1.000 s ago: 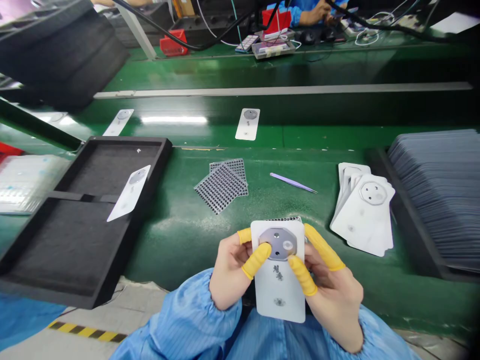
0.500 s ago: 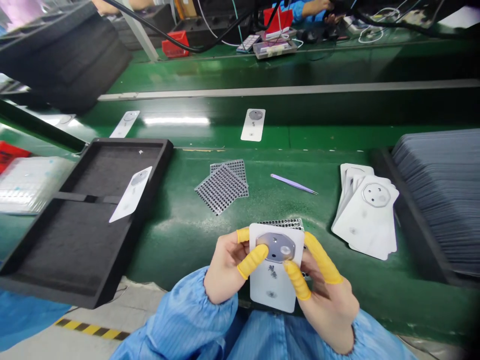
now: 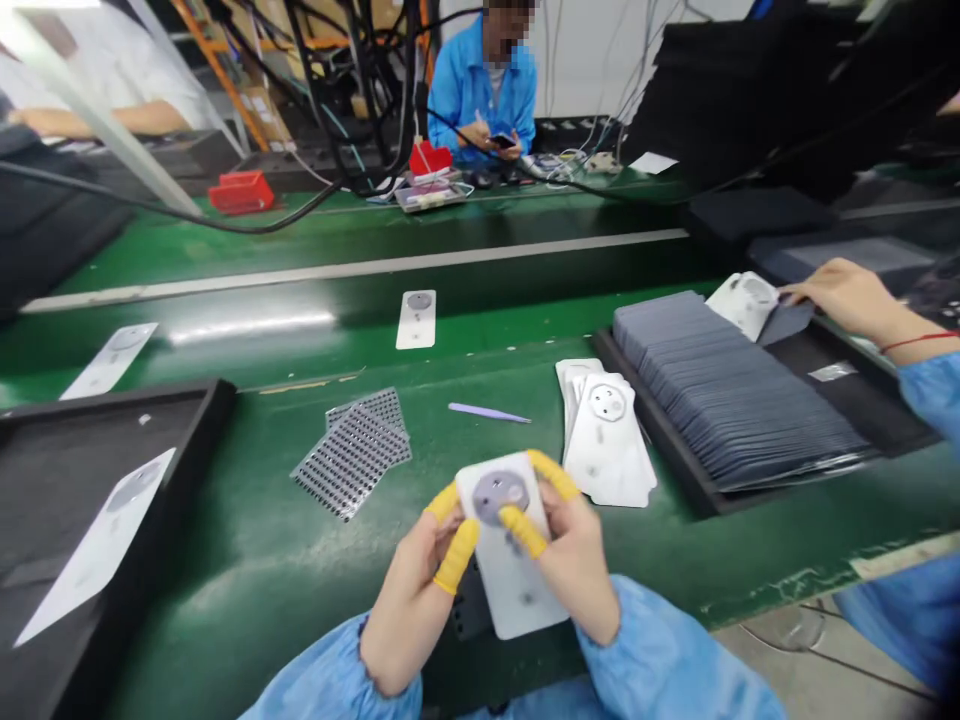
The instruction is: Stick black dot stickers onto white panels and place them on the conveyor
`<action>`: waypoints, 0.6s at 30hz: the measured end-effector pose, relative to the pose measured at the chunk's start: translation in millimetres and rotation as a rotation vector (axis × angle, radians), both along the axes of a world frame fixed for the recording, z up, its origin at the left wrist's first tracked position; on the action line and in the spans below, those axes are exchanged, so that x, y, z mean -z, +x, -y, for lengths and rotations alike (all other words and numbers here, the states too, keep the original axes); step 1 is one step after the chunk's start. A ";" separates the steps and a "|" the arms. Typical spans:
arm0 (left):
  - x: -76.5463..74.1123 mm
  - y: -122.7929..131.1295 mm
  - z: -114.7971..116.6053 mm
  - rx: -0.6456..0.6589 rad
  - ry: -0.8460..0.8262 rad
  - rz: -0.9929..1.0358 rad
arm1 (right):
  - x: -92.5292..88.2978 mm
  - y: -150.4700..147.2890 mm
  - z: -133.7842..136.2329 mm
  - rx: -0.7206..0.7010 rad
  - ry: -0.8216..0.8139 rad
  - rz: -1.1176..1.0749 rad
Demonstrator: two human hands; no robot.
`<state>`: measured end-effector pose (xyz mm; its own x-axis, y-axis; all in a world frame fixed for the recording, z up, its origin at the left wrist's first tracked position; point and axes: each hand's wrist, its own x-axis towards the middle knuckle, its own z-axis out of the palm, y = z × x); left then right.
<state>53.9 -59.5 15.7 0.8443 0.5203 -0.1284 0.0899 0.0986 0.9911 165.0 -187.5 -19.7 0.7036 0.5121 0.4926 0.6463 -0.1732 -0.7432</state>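
Note:
In front of me is a thin white panel (image 3: 520, 592) with a grey rounded window in its upper part. My left hand (image 3: 416, 585) grips its left edge, thumb beside the window and fingers behind. My right hand (image 3: 577, 555) closes on the other side, thumb pressed near the window's lower edge and index finger along the back. Both hands wear yellow finger cots. Partly hidden beneath the panel is a dark-dotted sheet (image 3: 469, 605); which fingers hold it I cannot tell. Two overlapping dotted sheets (image 3: 352, 455) and purple tweezers (image 3: 489, 412) lie beyond.
A stack of white panels (image 3: 609, 440) sits at right, beside a black tray (image 3: 701, 490) packed with grey sheets. A co-worker's hand (image 3: 847, 300) touches panels there. Left stands another black tray (image 3: 225, 390) with a panel (image 3: 112, 530) across its edge. One panel (image 3: 417, 320) lies farther back.
The view has swung right, bringing the co-worker's hand and a seated person into sight. Both hands still hold the panel, now tilted; my left thumb has moved off its window to the edge.

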 end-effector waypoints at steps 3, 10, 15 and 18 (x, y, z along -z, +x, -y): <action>-9.3 18.2 -26.8 0.063 0.261 -0.043 | -2.2 62.8 20.1 0.160 -0.051 -0.077; -9.9 140.7 -118.8 -0.052 0.720 -0.414 | 17.4 153.7 40.4 0.397 -0.183 0.110; 5.1 226.7 -164.6 -0.312 0.787 -0.658 | 18.1 138.4 47.5 0.322 -0.320 0.323; 14.4 253.3 -175.3 -0.423 0.772 -0.759 | 19.7 111.9 66.7 0.229 -0.462 0.391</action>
<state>307.2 115.8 1.3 0.4269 0.9028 -0.0525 0.7907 -0.3445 0.5061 276.8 -254.1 -39.4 0.6332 0.5910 0.4997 0.7632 -0.5840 -0.2764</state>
